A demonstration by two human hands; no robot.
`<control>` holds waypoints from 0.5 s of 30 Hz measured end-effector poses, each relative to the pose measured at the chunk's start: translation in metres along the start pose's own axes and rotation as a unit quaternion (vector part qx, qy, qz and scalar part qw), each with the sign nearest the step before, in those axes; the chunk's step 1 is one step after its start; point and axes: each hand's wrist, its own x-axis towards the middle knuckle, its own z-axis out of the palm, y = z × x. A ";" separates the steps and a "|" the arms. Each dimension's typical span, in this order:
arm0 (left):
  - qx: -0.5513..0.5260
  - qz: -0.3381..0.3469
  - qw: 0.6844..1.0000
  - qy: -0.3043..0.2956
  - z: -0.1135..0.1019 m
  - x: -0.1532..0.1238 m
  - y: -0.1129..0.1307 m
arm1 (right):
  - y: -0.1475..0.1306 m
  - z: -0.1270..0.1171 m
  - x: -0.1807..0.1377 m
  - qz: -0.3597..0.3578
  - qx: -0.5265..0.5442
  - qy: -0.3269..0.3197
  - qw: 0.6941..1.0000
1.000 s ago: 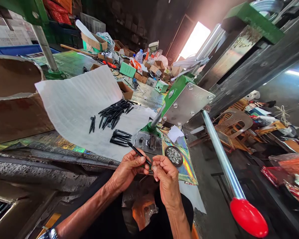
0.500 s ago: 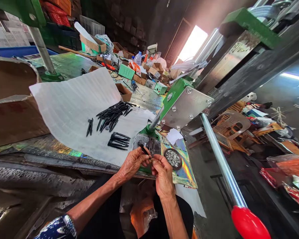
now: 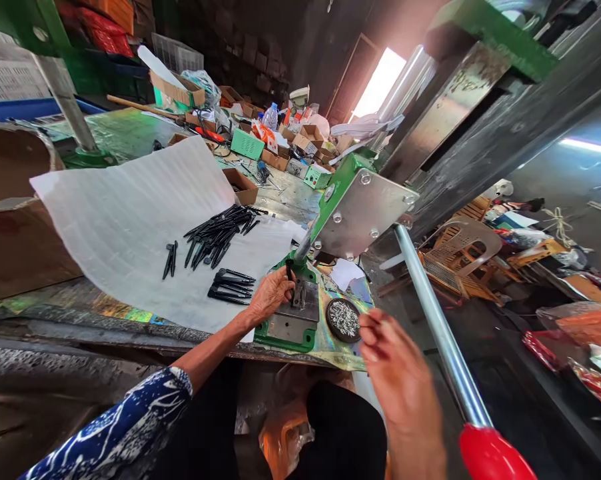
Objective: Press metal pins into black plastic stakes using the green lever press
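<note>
My left hand is closed on a slim black plastic piece, which stands almost upright over the metal fixture on the base of a green hand press. Its lower end is partly hidden by my fingers. My right hand is in the air right of a round dark dish full of small silvery metal pins. Motion smears its curled fingers, and I cannot make out anything in them. Left of the press, several similar black pieces lie in a row on white sheeting, before a larger pile.
The press lever with its red knob slants down on the right. A metal plate hangs above the fixture. White foam sheeting covers the bench at left, beside a cardboard box. Boxes and clutter fill the back.
My hands, together before, have parted. The left has carried the black piece forward over the press fixture and turned it more upright; the right has swung right, past the dish.
</note>
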 end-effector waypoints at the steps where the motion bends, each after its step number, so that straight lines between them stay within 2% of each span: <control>1: 0.015 -0.002 1.000 -0.002 0.000 0.003 -0.001 | -0.014 -0.007 -0.004 -0.005 -0.006 0.008 1.000; 4: 0.042 -0.012 0.999 -0.003 0.001 0.007 -0.002 | -0.042 -0.030 -0.010 -0.038 -0.047 0.007 0.998; 7: 0.054 -0.015 0.998 -0.001 0.002 0.007 -0.002 | -0.049 -0.043 -0.013 -0.066 -0.080 -0.024 0.994; 11: 0.072 -0.016 0.997 -0.005 0.002 0.007 -0.001 | -0.046 -0.041 -0.020 -0.064 -0.088 -0.041 0.993; 15: 0.104 -0.010 0.994 -0.016 0.002 0.007 0.001 | -0.048 -0.028 -0.033 -0.063 -0.091 -0.024 0.994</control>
